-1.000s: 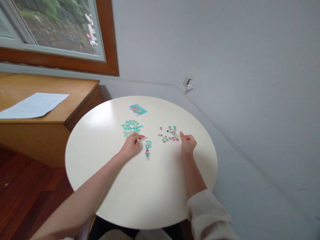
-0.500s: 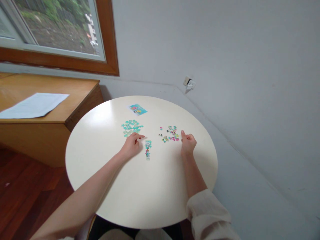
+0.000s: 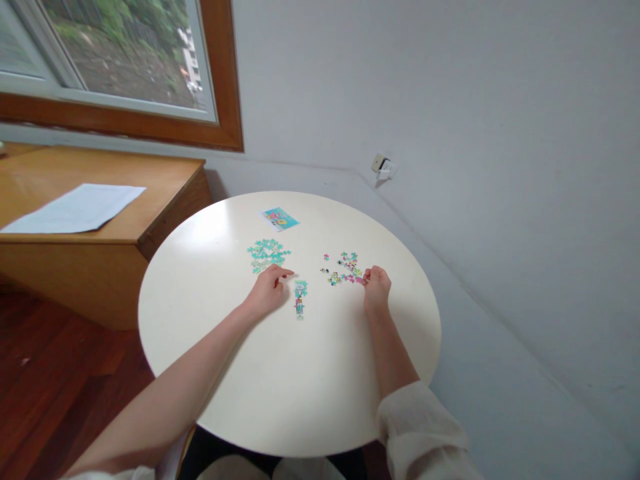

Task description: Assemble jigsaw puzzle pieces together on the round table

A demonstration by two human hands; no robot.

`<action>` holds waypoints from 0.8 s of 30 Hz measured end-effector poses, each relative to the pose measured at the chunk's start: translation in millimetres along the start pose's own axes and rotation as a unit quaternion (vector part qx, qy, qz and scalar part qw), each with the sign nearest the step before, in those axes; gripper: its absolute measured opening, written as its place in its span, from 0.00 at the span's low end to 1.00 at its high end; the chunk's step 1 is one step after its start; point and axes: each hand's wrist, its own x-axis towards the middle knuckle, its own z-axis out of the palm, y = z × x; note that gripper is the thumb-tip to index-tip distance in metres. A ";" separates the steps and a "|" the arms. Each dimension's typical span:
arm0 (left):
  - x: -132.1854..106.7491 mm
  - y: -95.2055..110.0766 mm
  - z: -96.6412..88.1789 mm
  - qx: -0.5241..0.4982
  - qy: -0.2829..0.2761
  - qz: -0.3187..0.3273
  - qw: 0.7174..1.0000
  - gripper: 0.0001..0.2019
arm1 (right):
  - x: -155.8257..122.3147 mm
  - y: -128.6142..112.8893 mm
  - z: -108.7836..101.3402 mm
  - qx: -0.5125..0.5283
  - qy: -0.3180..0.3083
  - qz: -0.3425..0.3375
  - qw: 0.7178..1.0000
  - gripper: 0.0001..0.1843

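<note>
My left hand (image 3: 269,291) rests on the round table (image 3: 300,393), index finger stretched out and the other fingers loosely curled. Nothing shows in its grasp. Just right of it lies a narrow joined strip of jigsaw pieces (image 3: 300,300) with a printed figure. Beyond the hand spreads a pile of turquoise jigsaw pieces (image 3: 267,253). My right hand (image 3: 377,287) is closed in a pinch at the right edge of a looser group of pink, yellow and green jigsaw pieces (image 3: 350,267). Whatever its fingertips hold, if anything, is too small to make out.
A colourful picture card (image 3: 281,219) lies at the table's far side. Left of the table stands a wooden desk (image 3: 170,193) with white paper sheets (image 3: 80,208). A white plug (image 3: 386,169) sits in the wall socket behind.
My right hand's fingers have turned inward and come together at the edge of the mixed pieces. The left hand keeps its place beside the strip. The whole view has shifted slightly.
</note>
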 end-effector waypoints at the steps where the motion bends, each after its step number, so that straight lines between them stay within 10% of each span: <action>1: 0.0 0.1 0.0 -0.001 -0.001 0.000 1.000 0.24 | 0.3 0.2 0.5 0.004 0.004 0.007 1.000 0.20; 24: -0.2 0.1 0.7 0.001 -0.001 0.004 1.000 0.25 | -9.0 -7.9 1.2 -0.050 0.026 -0.033 0.998 0.19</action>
